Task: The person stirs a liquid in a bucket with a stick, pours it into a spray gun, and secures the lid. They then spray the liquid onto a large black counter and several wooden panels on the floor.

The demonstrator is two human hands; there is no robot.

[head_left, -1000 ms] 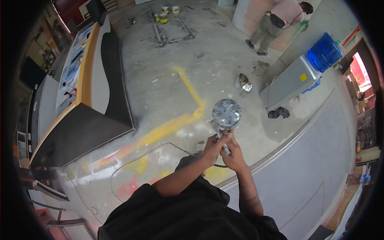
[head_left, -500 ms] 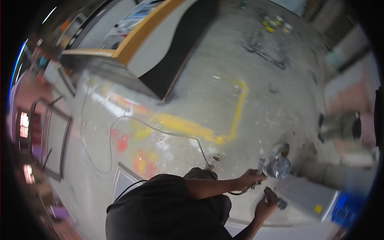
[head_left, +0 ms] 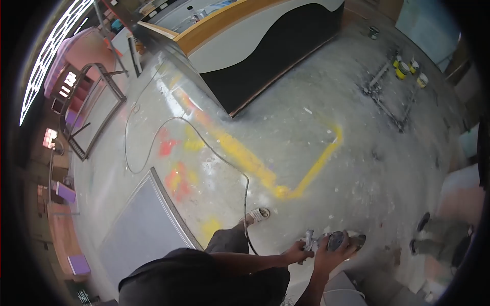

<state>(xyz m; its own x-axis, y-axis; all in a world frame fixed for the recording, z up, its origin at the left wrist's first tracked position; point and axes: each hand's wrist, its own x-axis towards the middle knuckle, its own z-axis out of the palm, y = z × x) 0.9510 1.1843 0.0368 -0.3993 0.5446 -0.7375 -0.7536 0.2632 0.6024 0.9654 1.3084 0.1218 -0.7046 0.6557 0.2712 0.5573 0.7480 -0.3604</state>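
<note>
Both hands (head_left: pixel 316 252) clutch spray gun (head_left: pixel 326 240) above paint-stained floor (head_left: pixel 306 148); hose (head_left: pixel 204 148) trails.

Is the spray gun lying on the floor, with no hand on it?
No. The left hand and the right hand both grip the spray gun above the floor.

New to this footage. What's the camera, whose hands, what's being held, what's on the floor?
One fisheye camera worn on a person's head, looking down at their own body and arms. The left hand grips the handle of a spray gun; the right hand covers its metal cup. A thin hose trails across the paint-stained concrete floor. A grey panel lies on the left, a black-and-white counter stands farther off, with paint cans beyond. Another person's legs show at right.
</note>
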